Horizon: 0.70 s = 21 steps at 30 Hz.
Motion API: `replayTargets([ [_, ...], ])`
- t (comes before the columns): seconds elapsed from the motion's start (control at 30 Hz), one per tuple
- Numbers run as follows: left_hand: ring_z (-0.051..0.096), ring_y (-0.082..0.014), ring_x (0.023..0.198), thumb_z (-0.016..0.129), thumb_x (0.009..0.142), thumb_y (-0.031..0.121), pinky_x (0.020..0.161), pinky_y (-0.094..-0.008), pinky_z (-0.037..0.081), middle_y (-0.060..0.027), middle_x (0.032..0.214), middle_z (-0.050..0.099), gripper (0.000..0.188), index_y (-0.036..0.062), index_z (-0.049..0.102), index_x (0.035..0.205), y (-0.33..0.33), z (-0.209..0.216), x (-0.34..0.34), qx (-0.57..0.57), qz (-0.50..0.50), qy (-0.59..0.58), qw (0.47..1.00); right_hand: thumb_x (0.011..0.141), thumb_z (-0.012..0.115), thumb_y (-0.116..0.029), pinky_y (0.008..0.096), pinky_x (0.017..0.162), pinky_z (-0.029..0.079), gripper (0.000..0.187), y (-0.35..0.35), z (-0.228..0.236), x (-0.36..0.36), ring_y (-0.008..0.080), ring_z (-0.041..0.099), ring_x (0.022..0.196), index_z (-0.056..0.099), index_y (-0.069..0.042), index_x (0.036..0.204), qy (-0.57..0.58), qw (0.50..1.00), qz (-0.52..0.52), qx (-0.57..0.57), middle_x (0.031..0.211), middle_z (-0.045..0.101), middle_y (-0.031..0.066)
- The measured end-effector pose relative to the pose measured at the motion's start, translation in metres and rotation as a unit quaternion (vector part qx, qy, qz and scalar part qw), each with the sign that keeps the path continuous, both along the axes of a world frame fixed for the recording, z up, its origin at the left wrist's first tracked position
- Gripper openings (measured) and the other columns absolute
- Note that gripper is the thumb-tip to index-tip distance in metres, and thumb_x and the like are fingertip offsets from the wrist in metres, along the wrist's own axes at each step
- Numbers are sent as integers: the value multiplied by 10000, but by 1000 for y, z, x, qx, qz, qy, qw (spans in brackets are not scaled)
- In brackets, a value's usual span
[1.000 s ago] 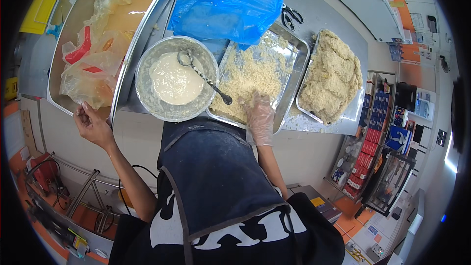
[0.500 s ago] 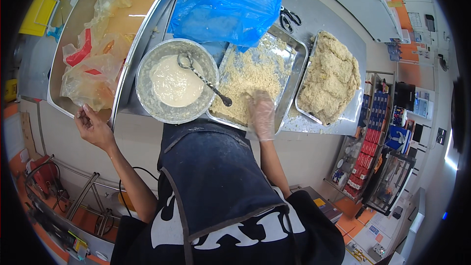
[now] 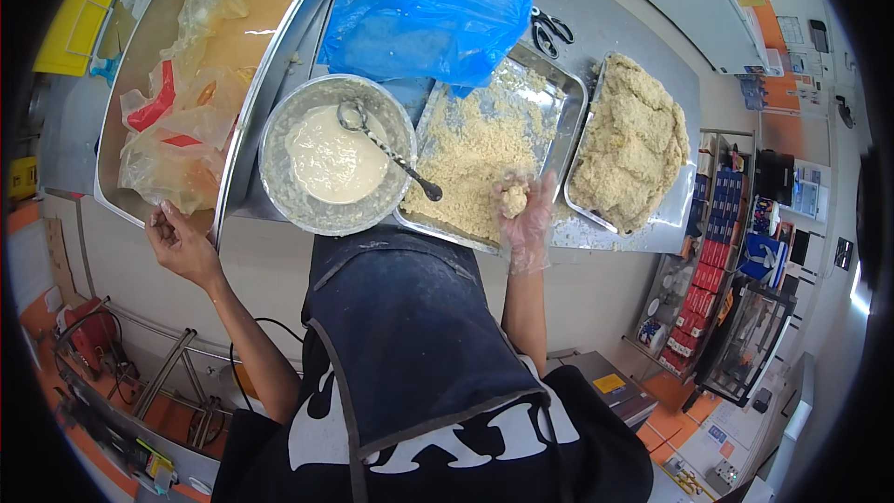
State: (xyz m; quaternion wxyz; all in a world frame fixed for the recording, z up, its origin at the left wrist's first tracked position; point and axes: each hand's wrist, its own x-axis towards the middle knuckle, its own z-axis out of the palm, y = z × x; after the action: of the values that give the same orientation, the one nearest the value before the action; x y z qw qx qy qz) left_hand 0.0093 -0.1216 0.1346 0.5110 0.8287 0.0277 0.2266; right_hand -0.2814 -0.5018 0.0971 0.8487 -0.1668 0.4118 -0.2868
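In a clear plastic glove, my right hand (image 3: 529, 224) is turned palm up over the near right corner of a metal tray (image 3: 570, 98). It holds a small crumb-coated lump (image 3: 513, 200). Loose pale breadcrumbs (image 3: 456, 172) cover much of that tray. To its left stands a metal bowl (image 3: 279, 182) of thick whitish batter (image 3: 326, 163), with a twisted-handled spoon (image 3: 386, 149) lying across it. My bare left hand (image 3: 183, 247) hangs by the near edge of a big deep metal pan (image 3: 104, 163), its fingers loosely curled and apart, with nothing seen in them.
Crumpled clear plastic bags (image 3: 182, 144) lie in the pan's yellowish liquid. Blue plastic bags (image 3: 428, 23) overlap the far edge of the crumb tray. Black-handled scissors (image 3: 549, 33) lie behind it. A tray heaped with crumb-coated food (image 3: 633, 144) stands at the right.
My right hand has risen out of the crumbs and shifted slightly right, turning palm up with a coated lump in it. The left hand stays nearly where it was.
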Motion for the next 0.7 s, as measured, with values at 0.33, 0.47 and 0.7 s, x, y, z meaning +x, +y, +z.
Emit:
replayTargets([
  [0.33, 569, -107, 797, 611, 1014, 128, 727, -249, 493, -60, 894, 612, 191, -59, 599, 1050, 1, -1, 0, -5, -1, 2, 1000, 944, 682, -463, 269, 503, 387, 361, 1, 0, 10, 143, 541, 604, 533, -148, 849, 244, 966, 33, -74, 669, 519, 0],
  [0.47, 568, -105, 796, 611, 1014, 125, 714, -247, 492, -59, 894, 612, 189, -59, 599, 1051, -2, 1, 0, -16, 5, 0, 1000, 966, 675, -371, 290, 553, 436, 289, -7, -5, 4, 157, 558, 634, 561, -108, 1002, 188, 981, 19, -37, 695, 533, 8],
  [0.7, 573, -107, 801, 612, 1013, 121, 709, -247, 497, -60, 895, 609, 185, -59, 600, 1051, 1, -3, 1, -11, 6, 3, 1000, 1012, 584, -360, 294, 498, 461, 427, 0, 46, 38, 183, 615, 786, 523, -63, 1313, 76, 996, 38, -15, 947, 640, 43],
])
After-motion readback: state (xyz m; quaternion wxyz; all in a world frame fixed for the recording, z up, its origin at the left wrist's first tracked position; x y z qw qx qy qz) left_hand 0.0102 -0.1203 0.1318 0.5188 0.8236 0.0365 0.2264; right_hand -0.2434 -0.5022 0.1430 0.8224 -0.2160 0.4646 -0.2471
